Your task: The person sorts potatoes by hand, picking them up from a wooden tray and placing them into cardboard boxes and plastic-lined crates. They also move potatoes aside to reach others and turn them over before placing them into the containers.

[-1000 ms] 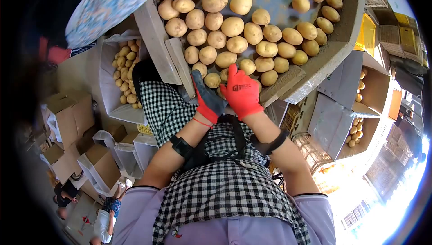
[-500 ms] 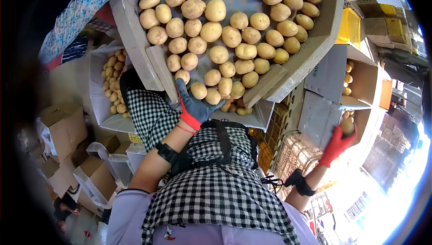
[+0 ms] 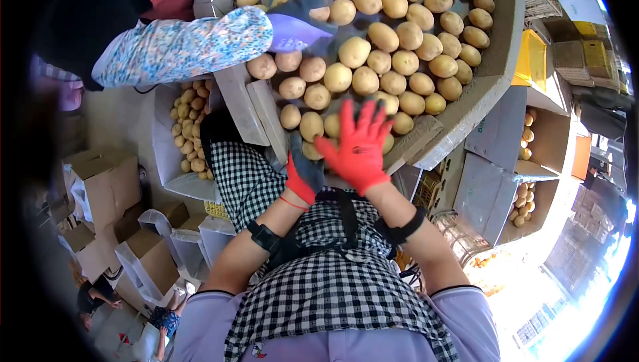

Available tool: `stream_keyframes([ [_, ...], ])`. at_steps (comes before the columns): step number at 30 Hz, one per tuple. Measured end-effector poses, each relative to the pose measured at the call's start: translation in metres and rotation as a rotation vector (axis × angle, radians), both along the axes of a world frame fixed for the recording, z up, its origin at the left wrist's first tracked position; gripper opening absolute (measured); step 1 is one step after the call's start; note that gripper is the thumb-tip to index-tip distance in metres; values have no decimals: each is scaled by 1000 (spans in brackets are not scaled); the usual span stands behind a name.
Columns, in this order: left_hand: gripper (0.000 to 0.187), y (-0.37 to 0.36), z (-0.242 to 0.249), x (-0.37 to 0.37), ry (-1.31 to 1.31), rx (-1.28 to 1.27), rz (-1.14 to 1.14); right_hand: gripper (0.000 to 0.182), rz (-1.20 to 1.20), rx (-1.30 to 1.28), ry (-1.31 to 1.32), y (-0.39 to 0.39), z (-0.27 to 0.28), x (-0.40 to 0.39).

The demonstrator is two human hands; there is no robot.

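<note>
Many potatoes (image 3: 365,80) lie on a sloping grey sorting table. Over its narrow front outlet, my right hand (image 3: 361,149) is open, red-gloved back upward and fingers spread across several potatoes. To its left, my left hand (image 3: 305,174), in a red and grey glove, is open at the outlet's left edge, beside the nearest potatoes. Its fingers are partly hidden. Neither hand grips a potato. Below the outlet, most of what lies under my hands is hidden.
From the upper left, another person's floral sleeve (image 3: 193,46) reaches over the table, with a dark-gloved hand on the potatoes. Raised boards (image 3: 245,106) flank the outlet. Potato-filled boxes stand left (image 3: 166,156) and right (image 3: 540,195). Cardboard boxes (image 3: 106,185) stand at far left.
My right hand has come from the right-hand box, where it held a potato, to the outlet and is now without one. The other person's arm has reached farther over the table.
</note>
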State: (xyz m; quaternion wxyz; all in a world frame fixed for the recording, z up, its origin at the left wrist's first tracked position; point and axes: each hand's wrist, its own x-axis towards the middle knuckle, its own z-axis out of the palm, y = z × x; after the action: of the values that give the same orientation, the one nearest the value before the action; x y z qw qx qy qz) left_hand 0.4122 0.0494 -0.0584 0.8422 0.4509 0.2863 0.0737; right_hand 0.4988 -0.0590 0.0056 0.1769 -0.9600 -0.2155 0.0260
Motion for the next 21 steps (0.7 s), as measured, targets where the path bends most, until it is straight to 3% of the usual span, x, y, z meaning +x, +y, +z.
stream_keyframes([
  [1,51,-3,2,-2,10,317,-60,93,-46,-102,-151,-14,-28,21],
  [2,51,-4,2,-2,25,307,-55,93,-36,-112,-138,-14,-26,50],
  [4,52,-6,-2,-2,154,-426,233,96,-425,53,62,-11,-13,95],
  [5,54,-10,-15,-5,177,-259,222,92,-392,-47,-128,1,-36,82],
  [6,54,-9,-9,-2,175,-262,212,95,-268,-191,-231,2,-51,62],
  [7,56,-6,3,7,158,-407,213,95,-274,-192,-245,-1,-42,43],
  [9,63,3,8,11,101,-746,135,106,-107,-111,5,-9,-26,13],
  [10,63,0,0,9,96,-745,134,101,-226,-21,-81,-15,-36,29],
  [12,68,-6,-22,-15,138,-124,-84,95,-436,53,105,-19,-26,82],
  [13,64,11,-8,-5,348,-767,153,90,-438,-18,-47,-5,-31,85],
  [14,64,9,6,1,350,-763,147,90,-369,-66,-173,10,-38,77],
  [16,50,-4,22,12,455,-563,302,90,-226,-28,-171,18,-41,43],
  [17,43,-5,12,8,166,-483,174,91,-171,-73,-158,17,-39,24],
  [18,43,-4,2,2,166,-484,174,91,-171,-74,-157,12,-42,23],
  [20,42,-1,-13,-6,250,-181,21,94,-260,-5,-99,-6,-48,30],
  [21,45,-9,21,11,234,-389,202,97,-328,186,-106,-7,-48,48],
])
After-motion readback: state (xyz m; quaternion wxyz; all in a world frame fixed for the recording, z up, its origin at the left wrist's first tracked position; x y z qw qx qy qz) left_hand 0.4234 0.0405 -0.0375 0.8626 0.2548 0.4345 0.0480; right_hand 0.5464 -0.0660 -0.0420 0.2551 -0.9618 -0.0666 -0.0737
